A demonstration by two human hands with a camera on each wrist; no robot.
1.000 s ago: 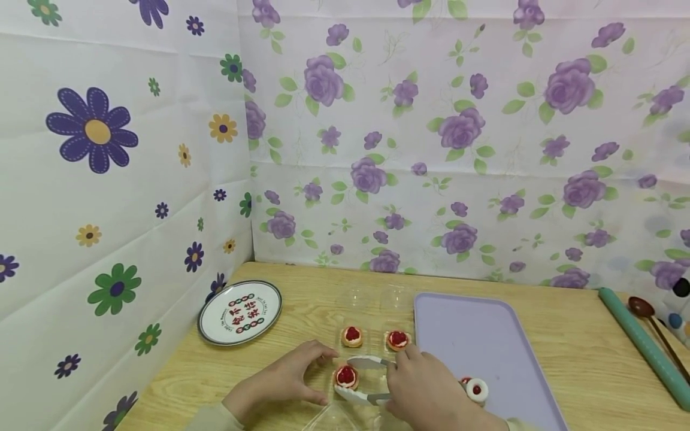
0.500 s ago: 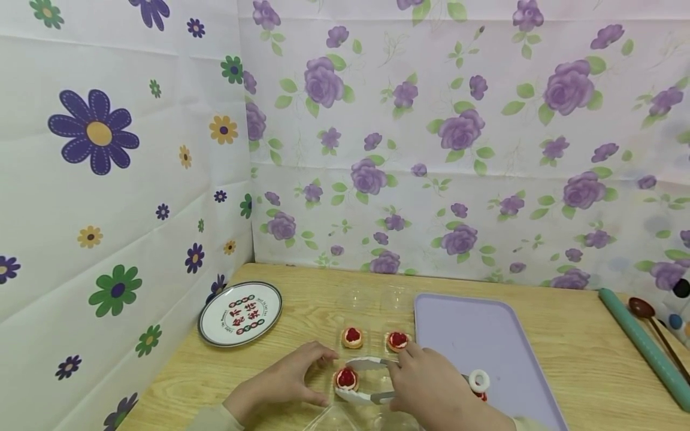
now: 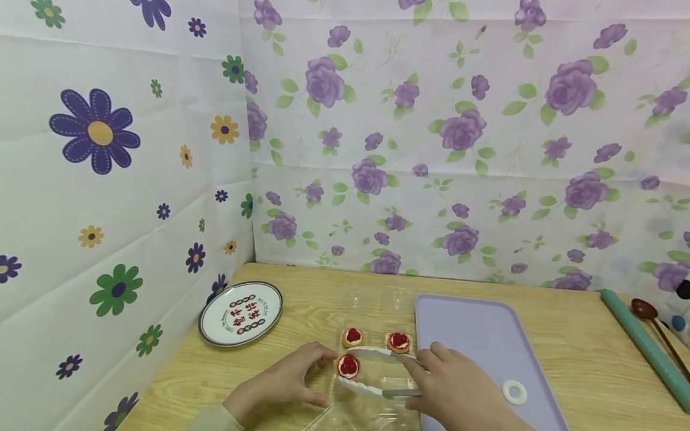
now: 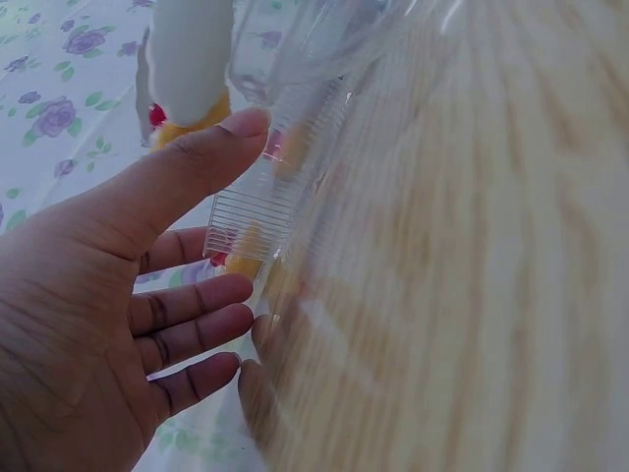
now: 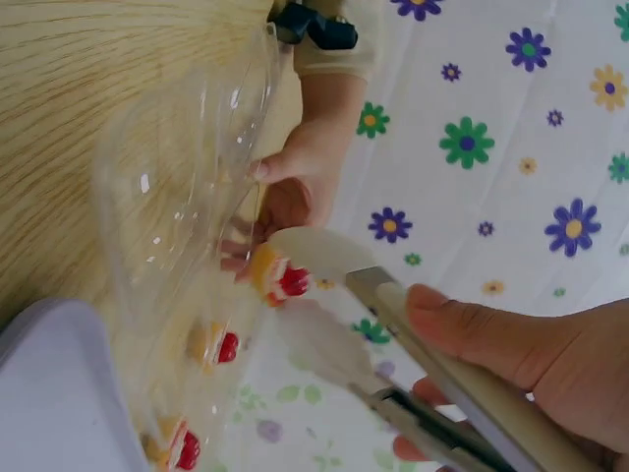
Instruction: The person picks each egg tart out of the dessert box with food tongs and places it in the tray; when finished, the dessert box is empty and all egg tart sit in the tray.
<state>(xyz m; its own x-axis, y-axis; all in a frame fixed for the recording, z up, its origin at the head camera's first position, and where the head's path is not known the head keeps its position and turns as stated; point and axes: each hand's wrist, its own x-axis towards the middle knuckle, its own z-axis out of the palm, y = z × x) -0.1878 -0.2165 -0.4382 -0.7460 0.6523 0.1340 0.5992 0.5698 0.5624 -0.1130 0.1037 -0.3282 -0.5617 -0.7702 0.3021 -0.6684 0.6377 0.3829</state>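
My right hand (image 3: 455,383) grips metal tongs (image 5: 432,364) with pale, spoon-like heads. Between those heads is a red-berry tart (image 3: 348,366); in the right wrist view it appears raised off the clear container, though I cannot tell whether both heads touch it. My left hand (image 3: 288,377) stays just left of the container, thumb and fingers apart and holding nothing; in the left wrist view its fingertips are at the edge of the clear plastic container (image 4: 246,221). Farther back in that container sit two more tarts, a left one (image 3: 353,337) and a right one (image 3: 398,342).
A lilac tray (image 3: 463,329) lies to the right, with a white ring (image 3: 514,392) over it, seemingly the tongs' end. At left is a white plate (image 3: 241,314) with red lettering. A green rolling pin (image 3: 644,344) and brown ladle (image 3: 644,309) lie far right.
The tongs and right hand have shifted right, and the tart between the heads now sits a little farther up the head view. The white ring has moved right too. My left hand keeps its place.
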